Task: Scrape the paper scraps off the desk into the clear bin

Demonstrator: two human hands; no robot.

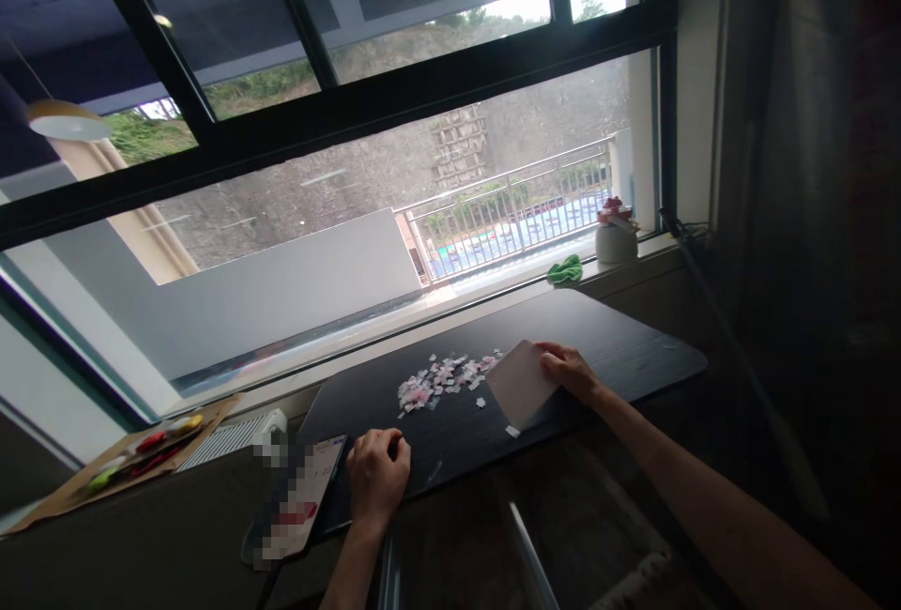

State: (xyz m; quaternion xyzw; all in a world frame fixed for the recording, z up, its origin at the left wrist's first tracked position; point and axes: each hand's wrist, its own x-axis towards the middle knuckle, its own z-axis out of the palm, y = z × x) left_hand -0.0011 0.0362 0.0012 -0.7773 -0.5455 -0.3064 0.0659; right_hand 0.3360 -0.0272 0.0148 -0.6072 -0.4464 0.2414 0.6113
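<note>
My right hand (pixel 569 372) grips a pale, flat square card with rounded corners (pixel 519 385) by its right edge. The card is tilted above the dark tabletop (pixel 612 333). Left of it lies a loose heap of small white and pink pieces (pixel 436 380), and two single pieces lie apart, one of them a small white piece (pixel 512 432) just below the card. At the table's near edge rests my left hand (pixel 378 471), its fingers curled in. Whether anything is inside those fingers is hidden. A phone with a lit screen (pixel 310 497) is beside my left hand.
Behind the table runs a window sill with a green cloth (pixel 565 269) and a white jar with a red top (pixel 617 233). At far left are a brown board with colourful items (pixel 119 469) and a white slatted unit (pixel 229 439). A dark pole (pixel 746 357) leans at right.
</note>
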